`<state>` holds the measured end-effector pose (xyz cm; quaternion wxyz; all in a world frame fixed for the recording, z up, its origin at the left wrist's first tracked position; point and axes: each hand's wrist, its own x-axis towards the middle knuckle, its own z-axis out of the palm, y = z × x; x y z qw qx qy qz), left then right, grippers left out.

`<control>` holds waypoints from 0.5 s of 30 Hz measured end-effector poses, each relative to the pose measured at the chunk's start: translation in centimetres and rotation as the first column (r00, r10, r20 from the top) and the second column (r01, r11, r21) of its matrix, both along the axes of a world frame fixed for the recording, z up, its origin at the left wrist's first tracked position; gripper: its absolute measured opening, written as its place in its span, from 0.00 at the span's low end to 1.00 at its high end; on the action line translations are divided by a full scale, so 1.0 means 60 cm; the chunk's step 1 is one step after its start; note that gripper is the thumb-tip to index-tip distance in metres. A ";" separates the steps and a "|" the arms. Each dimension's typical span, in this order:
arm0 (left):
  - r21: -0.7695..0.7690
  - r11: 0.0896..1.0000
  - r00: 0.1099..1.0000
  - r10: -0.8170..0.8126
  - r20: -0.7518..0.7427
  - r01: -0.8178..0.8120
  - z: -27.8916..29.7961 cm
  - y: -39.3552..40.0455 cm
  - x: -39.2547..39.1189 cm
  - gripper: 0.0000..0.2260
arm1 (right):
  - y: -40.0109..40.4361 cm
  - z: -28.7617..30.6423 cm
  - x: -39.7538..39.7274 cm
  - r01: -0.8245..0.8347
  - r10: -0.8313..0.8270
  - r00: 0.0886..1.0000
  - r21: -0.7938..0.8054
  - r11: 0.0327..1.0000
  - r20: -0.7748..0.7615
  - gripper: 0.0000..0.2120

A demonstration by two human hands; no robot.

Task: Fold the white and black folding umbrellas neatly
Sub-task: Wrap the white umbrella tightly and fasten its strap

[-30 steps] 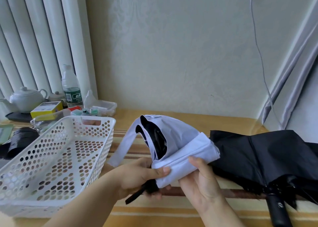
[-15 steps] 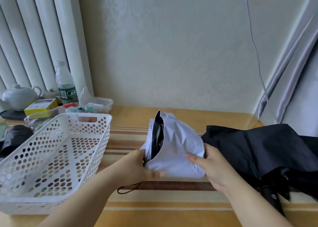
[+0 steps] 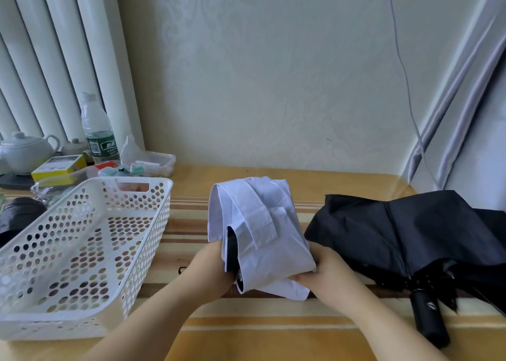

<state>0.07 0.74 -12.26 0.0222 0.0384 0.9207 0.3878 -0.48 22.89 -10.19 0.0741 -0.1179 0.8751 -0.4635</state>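
Note:
The white folding umbrella (image 3: 257,224), white outside with a black lining, stands upright at the table's middle, its panels gathered into flat pleats. My left hand (image 3: 210,267) grips its lower left side near the black inner edge. My right hand (image 3: 325,273) holds the lower right side, fingers curled on the fabric. The black folding umbrella (image 3: 410,234) lies loose and unfolded on the table to the right, its black handle (image 3: 430,322) pointing toward the front edge.
A white perforated basket (image 3: 142,240) sits at the left on the striped table (image 3: 246,333). Behind it stand a water bottle (image 3: 97,130), a white teapot (image 3: 23,152), a yellow box (image 3: 59,166) and small plastic containers. A curtain hangs at the right.
The white umbrella has been turned upright and its loose panels gathered tighter into pleats. Both hands slid down to its lower end. The black umbrella has not moved.

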 end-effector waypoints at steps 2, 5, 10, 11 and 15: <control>-0.107 0.992 0.997 -0.061 0.055 0.067 0.005 0.002 -0.001 0.07 | 0.001 -0.007 0.003 0.013 -0.014 0.999 -0.019 1.000 -0.039 0.06; -0.129 0.987 0.995 -0.085 0.052 0.091 0.016 0.004 0.000 0.05 | -0.003 -0.012 0.011 0.001 -0.005 0.996 -0.034 0.999 -0.092 0.09; -0.078 0.986 0.984 -0.140 0.111 0.149 0.035 0.004 -0.004 0.09 | -0.008 -0.017 0.024 0.085 -0.078 0.996 -0.170 0.982 0.044 0.06; -0.020 0.991 0.984 -0.127 0.123 0.130 0.038 0.004 -0.007 0.13 | -0.010 -0.017 0.027 0.115 -0.100 0.991 -0.196 0.974 0.089 0.05; 0.108 0.994 0.985 -0.001 0.175 -0.018 0.041 0.021 -0.013 0.15 | -0.024 -0.021 0.023 0.272 -0.242 0.956 -0.193 0.943 0.166 0.07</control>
